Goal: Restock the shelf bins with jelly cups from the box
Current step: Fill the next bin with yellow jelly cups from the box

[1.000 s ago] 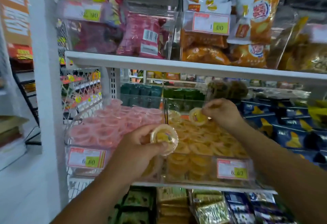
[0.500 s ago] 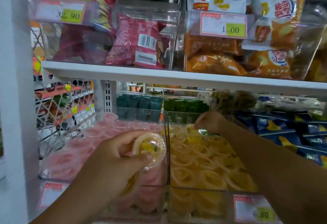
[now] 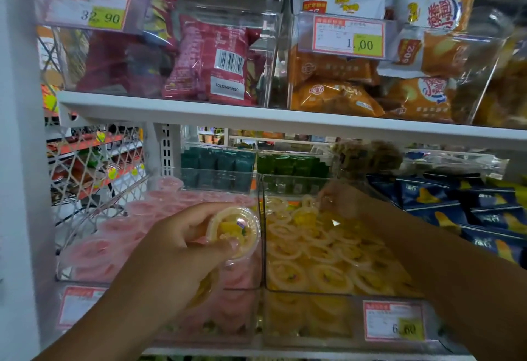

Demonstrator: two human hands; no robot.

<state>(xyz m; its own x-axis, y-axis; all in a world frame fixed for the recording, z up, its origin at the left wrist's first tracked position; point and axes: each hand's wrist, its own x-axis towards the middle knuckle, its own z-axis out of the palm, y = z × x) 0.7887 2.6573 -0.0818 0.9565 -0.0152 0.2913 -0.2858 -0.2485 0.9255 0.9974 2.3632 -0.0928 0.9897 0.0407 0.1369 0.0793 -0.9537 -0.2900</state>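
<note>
Right hand [image 3: 340, 202] deeper; cup [image 3: 233, 232] in left [image 3: 182, 246]

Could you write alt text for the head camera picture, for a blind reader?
A person's left hand holds a yellow jelly cup; the right hand reaches into the back of the clear yellow-cup bin, beside a pink-cup bin.

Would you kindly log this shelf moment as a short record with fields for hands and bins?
left hand: grips one yellow fruit jelly cup in clear plastic, near the wall between the two bins
right hand: at the rear of the clear plastic right bin; grip unclear through blur
right bin contents: yellow jelly cups, piled close to the rim
clear plastic left bin: holds pink jelly cups
</note>
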